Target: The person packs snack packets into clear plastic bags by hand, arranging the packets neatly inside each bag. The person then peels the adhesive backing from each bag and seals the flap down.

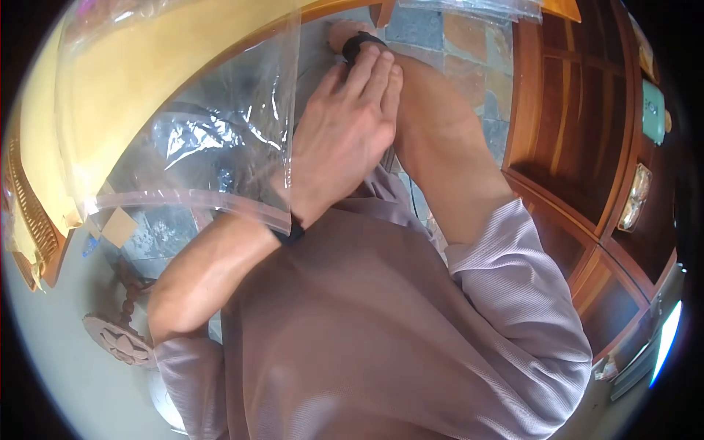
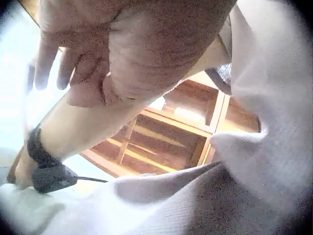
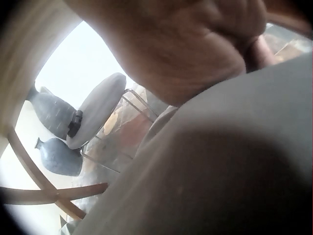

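Your left hand [image 1: 348, 136], fingers extended and gripping nothing, lies over your right forearm [image 1: 440, 117], its tips just beside the black wrist strap [image 1: 355, 48]. I cannot tell whether your right hand [image 1: 342, 33], just beyond that strap, grips anything. The clear zip-top bag [image 1: 213, 143], left of your left hand, should handle light, limp and slippery; pinch its zip edge [image 1: 183, 199]. I can't make out any contents.

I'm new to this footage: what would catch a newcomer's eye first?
Probably the glaring clear plastic, upper left in the head view. Next, the left grip overlaps the right forearm near its black wristband. The right wrist view shows grey vases at left.
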`<state>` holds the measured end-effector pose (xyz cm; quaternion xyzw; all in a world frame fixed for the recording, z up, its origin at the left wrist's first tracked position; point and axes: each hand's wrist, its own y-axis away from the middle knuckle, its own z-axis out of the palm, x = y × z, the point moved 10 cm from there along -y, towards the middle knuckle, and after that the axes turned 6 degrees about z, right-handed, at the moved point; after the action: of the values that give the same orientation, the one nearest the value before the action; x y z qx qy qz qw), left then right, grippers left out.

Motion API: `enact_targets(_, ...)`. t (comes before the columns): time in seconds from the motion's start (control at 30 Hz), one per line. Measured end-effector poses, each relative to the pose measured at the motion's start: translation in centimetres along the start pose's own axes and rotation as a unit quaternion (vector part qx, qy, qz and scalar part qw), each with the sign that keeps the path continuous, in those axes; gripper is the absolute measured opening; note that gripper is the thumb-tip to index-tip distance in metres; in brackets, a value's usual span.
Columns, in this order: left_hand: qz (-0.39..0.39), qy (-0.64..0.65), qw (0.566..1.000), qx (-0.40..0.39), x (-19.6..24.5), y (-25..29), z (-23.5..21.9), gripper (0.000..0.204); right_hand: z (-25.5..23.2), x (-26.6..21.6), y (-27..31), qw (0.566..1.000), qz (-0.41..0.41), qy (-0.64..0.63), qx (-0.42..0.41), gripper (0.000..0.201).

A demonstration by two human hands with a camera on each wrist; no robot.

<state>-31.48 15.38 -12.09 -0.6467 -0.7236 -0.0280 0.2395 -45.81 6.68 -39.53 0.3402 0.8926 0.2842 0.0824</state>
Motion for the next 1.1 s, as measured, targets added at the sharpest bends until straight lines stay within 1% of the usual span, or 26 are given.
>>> enact_targets(0.03,-0.003,-0.044,0.999,-0.007,-0.6,-0.4,0.4,0.052,0.1,-0.2,-0.2,1.000,-0.006,0.004,0.001,0.040)
enact_targets(0.07,-0.005,-0.045,0.999,-0.005,-1.1,-0.8,0.8,0.052,0.1,-0.3,-0.4,1.000,-0.011,0.007,0.002,0.040)
enact_targets(0.13,-0.034,-0.019,0.999,-0.006,-2.6,-1.5,1.9,0.052,0.3,0.1,-0.8,1.000,-0.017,0.012,0.003,0.040)
enact_targets(0.2,-0.028,-0.015,0.999,-0.015,-4.0,-2.1,3.4,0.053,0.3,0.6,-0.9,1.000,-0.021,0.016,0.005,0.040)
enact_targets(0.27,-0.023,-0.014,0.999,-0.025,-4.1,-2.3,3.6,0.054,0.3,0.7,-1.2,0.999,-0.026,0.018,0.008,0.040)
enact_targets(0.33,-0.027,0.103,0.994,-0.005,-3.5,-1.8,3.2,0.062,0.3,0.8,-1.6,0.999,-0.032,0.019,0.010,0.040)
enact_targets(0.37,-0.025,0.103,0.994,-0.006,-2.8,-1.4,2.8,0.062,0.4,0.9,-1.8,0.999,-0.034,0.019,0.010,0.040)
enact_targets(0.43,-0.066,0.247,0.966,0.025,-1.5,0.3,1.7,0.071,1.3,1.3,-1.6,0.999,-0.035,0.019,0.003,0.040)
enact_targets(0.47,-0.065,0.249,0.966,0.022,-0.8,0.7,1.6,0.071,1.0,1.1,-1.4,0.999,-0.033,0.017,0.001,0.040)
enact_targets(0.53,-0.072,0.302,0.949,0.045,0.6,1.3,1.0,0.075,0.6,1.8,-1.0,0.999,0.021,-0.047,0.009,0.040)
enact_targets(0.67,-0.062,0.367,0.927,0.041,2.6,1.7,-0.6,0.076,0.4,1.8,-1.4,0.999,0.028,-0.018,0.017,0.040)
enact_targets(0.73,-0.066,0.371,0.925,0.038,3.1,2.1,-1.4,0.075,0.7,1.6,-1.5,1.000,0.021,-0.007,0.012,0.039)
enact_targets(0.8,-0.053,0.440,0.896,0.025,3.8,2.2,-1.9,0.076,0.9,1.8,-1.3,1.000,0.009,-0.022,0.010,0.040)
enact_targets(0.83,-0.053,0.439,0.897,0.025,3.5,2.1,-1.9,0.076,0.4,1.5,-1.1,0.999,-0.004,-0.035,0.011,0.040)
enact_targets(0.9,-0.004,0.346,0.938,-0.002,4.0,2.0,-1.8,0.071,0.0,1.3,-0.8,1.000,-0.001,-0.031,0.001,0.040)
enact_targets(0.93,-0.008,0.346,0.938,-0.003,3.5,2.0,-1.3,0.071,-0.1,1.1,-0.3,1.000,0.001,-0.027,-0.006,0.039)
enact_targets(0.97,0.017,0.239,0.971,-0.009,2.9,1.7,-0.7,0.067,-0.4,0.7,-0.1,1.000,-0.001,-0.028,-0.007,0.039)
enact_targets(1.0,0.043,0.128,0.991,-0.014,2.5,1.3,-0.2,0.062,-1.0,0.6,0.2,1.000,0.012,-0.025,0.004,0.038)
enact_targets(1.03,0.049,0.087,0.995,0.008,2.2,0.9,-0.3,0.046,-1.0,0.8,0.1,0.999,0.025,-0.021,0.013,0.038)
enact_targets(1.07,0.048,0.089,0.995,0.007,2.0,0.7,0.0,0.046,-0.6,0.9,0.1,0.999,0.026,-0.021,0.010,0.038)
enact_targets(1.1,0.040,0.065,0.997,0.006,1.6,0.4,0.2,0.046,-0.8,0.4,0.2,1.000,-0.001,-0.015,0.025,0.036)
